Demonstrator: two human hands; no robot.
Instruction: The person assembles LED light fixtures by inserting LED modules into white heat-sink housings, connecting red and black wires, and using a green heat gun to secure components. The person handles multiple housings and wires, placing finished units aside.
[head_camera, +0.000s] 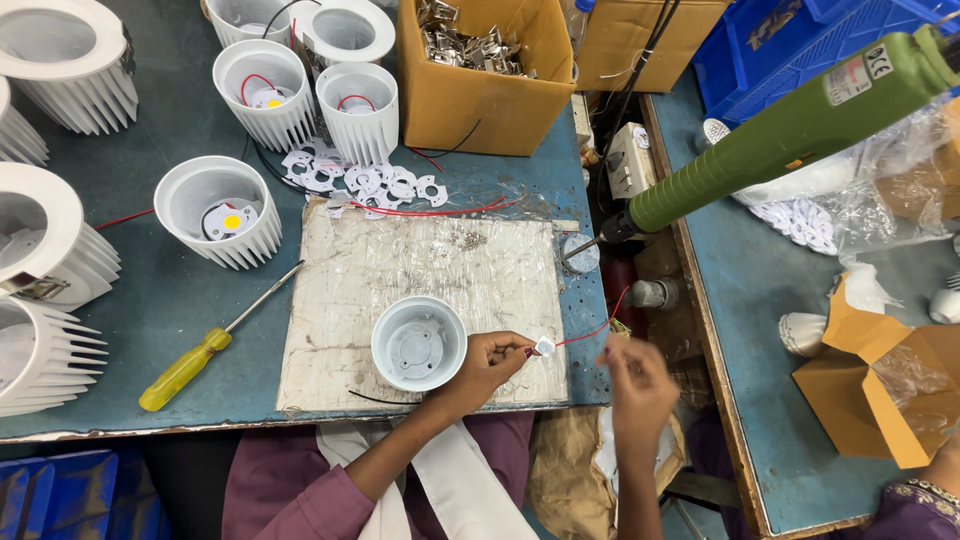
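Your left hand (487, 362) pinches small white LED chip (544, 346); right hand (634, 385), fingers closed, pulls its red wire (590, 330). Empty finned housing (418, 343) at nine o'clock, unfitted. Three wired housings (261, 92) at eleven o'clock; electric screwdriver (790, 130) at one, idle.

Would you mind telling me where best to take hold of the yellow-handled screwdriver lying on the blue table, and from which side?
Probably best by the yellow handle of the screwdriver, from above. It lies flat on the blue table, handle at the near-left end and thin shaft pointing up-right toward the work board. The handle is the thickest part, with free table on both sides for fingers; the left hand is nearer.
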